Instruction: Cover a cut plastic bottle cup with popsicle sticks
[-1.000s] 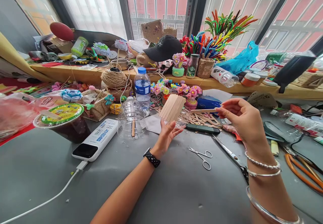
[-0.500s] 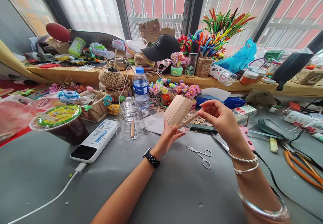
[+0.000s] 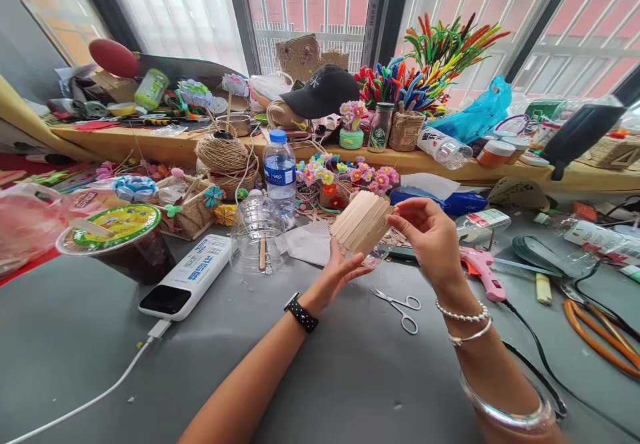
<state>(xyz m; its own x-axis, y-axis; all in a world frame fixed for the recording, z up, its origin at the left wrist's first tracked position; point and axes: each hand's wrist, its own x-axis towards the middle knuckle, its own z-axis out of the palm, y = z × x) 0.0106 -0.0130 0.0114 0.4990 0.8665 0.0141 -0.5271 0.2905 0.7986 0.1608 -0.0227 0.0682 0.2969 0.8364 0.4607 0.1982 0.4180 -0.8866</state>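
Note:
My left hand (image 3: 340, 274) holds up a panel of pale wooden craft sticks (image 3: 357, 221) laid side by side, gripping its lower end between thumb and fingers. At the panel's right edge, my right hand (image 3: 423, 231) pinches the upper end of a craft stick (image 3: 383, 234) that lies against the others. Below the hands, small metal scissors (image 3: 403, 307) rest on the grey table with their blades slightly apart. To the right of my right hand is a pink glue gun (image 3: 484, 271) with a black cord. Whatever joins the sticks cannot be made out.
A cut clear plastic bottle (image 3: 257, 237) with a stick in it stands left of my hands. Beyond it is a water bottle (image 3: 280, 174). A lidded drink cup (image 3: 117, 241) and white power bank (image 3: 187, 281) are further left. Craft supplies crowd the wooden ledge (image 3: 320, 157).
My right hand has moved slightly left and brought its craft stick from an angle up against the panel's right edge. More of the glue gun shows now.

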